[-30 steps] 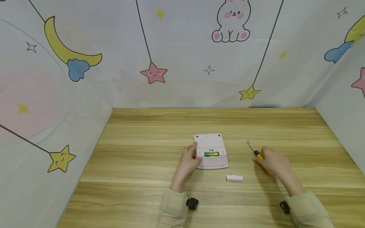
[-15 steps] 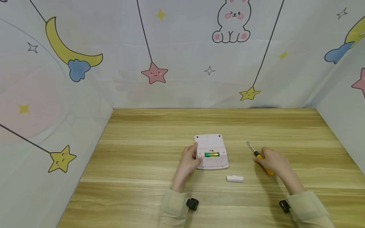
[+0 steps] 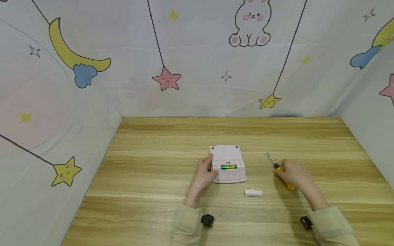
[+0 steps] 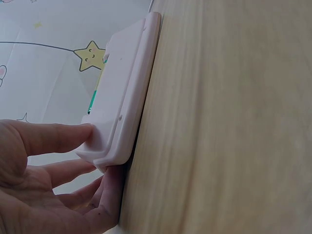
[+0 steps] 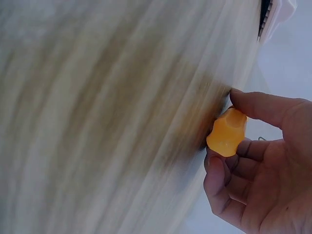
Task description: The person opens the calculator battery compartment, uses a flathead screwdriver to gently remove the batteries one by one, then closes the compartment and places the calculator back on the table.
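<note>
A pale pink calculator (image 3: 226,153) lies back side up on the table. Its uncovered battery slot holds a green and gold battery (image 3: 228,167). My left hand (image 3: 204,173) grips the calculator's left edge; in the left wrist view the thumb (image 4: 58,138) presses on the back while fingers reach under the rim. My right hand (image 3: 293,176) holds a screwdriver with a yellow and black handle (image 3: 289,185), its metal shaft (image 3: 271,157) pointing away to the upper left. Seen from the right wrist, the handle's yellow end (image 5: 227,134) sits between thumb and fingers, close to the tabletop.
A small pale pink battery cover (image 3: 253,193) with a tab lies between the hands, nearer the person. The wood-grain table (image 3: 147,191) is bordered at the back and sides by a printed cloth (image 3: 197,44) with stars and moons. A black wrist mount (image 3: 208,220) sits by each sleeve.
</note>
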### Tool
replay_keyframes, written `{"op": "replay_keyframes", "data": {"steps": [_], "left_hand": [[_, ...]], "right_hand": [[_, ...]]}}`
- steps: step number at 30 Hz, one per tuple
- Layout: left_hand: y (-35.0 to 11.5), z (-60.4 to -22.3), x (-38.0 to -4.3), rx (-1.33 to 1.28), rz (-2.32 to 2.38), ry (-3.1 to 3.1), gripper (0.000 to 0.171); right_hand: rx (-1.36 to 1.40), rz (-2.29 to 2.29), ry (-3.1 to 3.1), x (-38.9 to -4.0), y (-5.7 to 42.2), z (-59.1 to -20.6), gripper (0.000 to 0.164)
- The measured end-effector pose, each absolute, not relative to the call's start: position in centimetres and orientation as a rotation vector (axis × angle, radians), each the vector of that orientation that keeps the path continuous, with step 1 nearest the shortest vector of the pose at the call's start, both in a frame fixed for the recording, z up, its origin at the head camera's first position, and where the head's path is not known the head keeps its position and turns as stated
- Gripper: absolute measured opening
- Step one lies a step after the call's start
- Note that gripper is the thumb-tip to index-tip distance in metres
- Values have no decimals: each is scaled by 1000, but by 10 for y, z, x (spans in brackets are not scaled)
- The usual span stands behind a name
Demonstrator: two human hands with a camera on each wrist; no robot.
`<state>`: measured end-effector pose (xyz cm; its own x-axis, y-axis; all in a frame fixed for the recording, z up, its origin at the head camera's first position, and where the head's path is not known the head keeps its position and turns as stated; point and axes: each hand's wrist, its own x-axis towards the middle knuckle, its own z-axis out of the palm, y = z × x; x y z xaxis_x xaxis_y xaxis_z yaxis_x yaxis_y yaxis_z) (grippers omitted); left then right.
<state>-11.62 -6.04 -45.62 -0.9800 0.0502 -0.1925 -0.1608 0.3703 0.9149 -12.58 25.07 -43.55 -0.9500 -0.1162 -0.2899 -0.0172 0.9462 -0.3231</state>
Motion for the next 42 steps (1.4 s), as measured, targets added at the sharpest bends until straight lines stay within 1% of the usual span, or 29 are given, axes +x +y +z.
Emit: {"op": "replay_keyframes", "data": {"steps": [11, 21, 33, 42], "left_hand": [[-60, -456, -116, -104, 1660, 2438, 69], [-60, -458, -116, -101, 1665, 2431, 70], [-61, -457, -116, -103, 1641, 2443, 69], [-61, -457, -116, -101, 1647, 2440, 69]], "right_hand": [[-91, -446, 2814, -123, 248, -437, 31], [-101, -465, 2855, -121, 248, -439, 21], [-103, -433, 2892, -118, 249, -440, 24], [-147, -452, 2897, -114, 249, -437, 22]]}}
